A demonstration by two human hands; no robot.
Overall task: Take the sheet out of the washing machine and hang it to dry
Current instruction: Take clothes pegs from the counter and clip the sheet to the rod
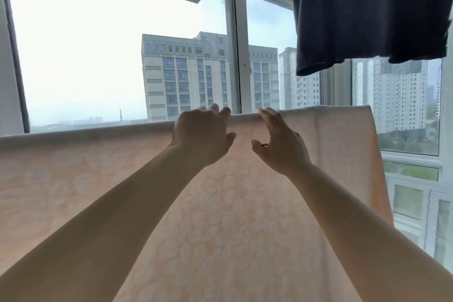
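Sheet [220,203]: pale peach with a faint floral pattern, draped over a horizontal bar and hanging down in front of the person; its top fold runs across the view at hand height, and its right edge falls beside the window [98,44].
Left hand [201,135]: raised to the top fold; the fingers [215,108] curl over the fold and touch it, and the thumb sticks out to the right, apart from the cloth face.
Right hand [282,144]: just beside the left; its fingers [267,114] lie loosely straight, tips resting on the top fold, thumb spread out to the left. It seems to press rather than pinch, though the backlight makes this hard to judge.
Gap: the two thumbs point toward each other without touching.
Dark garment [367,12]: hangs above, upper right.
Beyond the glass: tall apartment buildings [186,76] under a hazy sky.
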